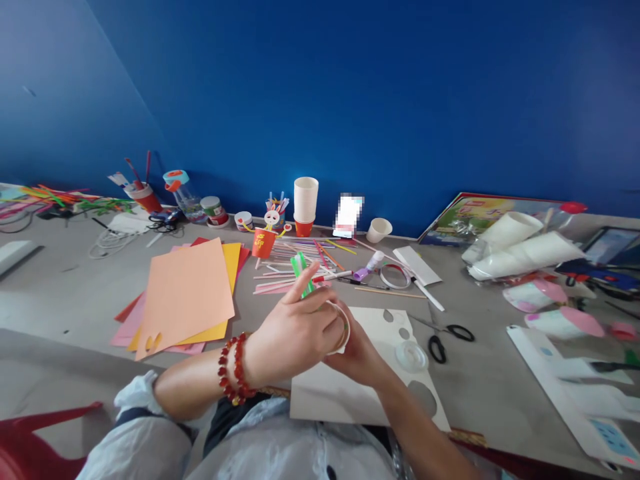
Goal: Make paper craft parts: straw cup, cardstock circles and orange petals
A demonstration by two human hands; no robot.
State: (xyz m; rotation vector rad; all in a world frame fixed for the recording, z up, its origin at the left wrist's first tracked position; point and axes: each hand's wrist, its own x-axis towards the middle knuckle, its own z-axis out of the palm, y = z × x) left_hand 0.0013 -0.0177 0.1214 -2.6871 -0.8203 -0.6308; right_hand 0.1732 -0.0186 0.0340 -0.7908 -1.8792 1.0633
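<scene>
My left hand (290, 333), with red bead bracelets at its wrist, is closed around a white paper cup (345, 343). The rim of the cup faces me. A green and white object (301, 270) sticks up beyond my left fingers; its lower part is hidden, so I cannot tell its kind or whether it is fixed to the cup. From the other side, my right hand (357, 350) grips the cup, its fingers mostly hidden. Below both hands lies a white sheet (345, 393) with holes cut in it. A clear roll of tape (411, 357) rests on that sheet.
Black-handled scissors (440, 337) lie right of the sheet. Coloured paper (190, 293) is stacked at left. Behind my hands are loose straws (285, 252), a rabbit-topped red cup (264, 241), stacked cups (305, 197) and a phone (349, 215). Wrapped cups (525, 257) lie at right.
</scene>
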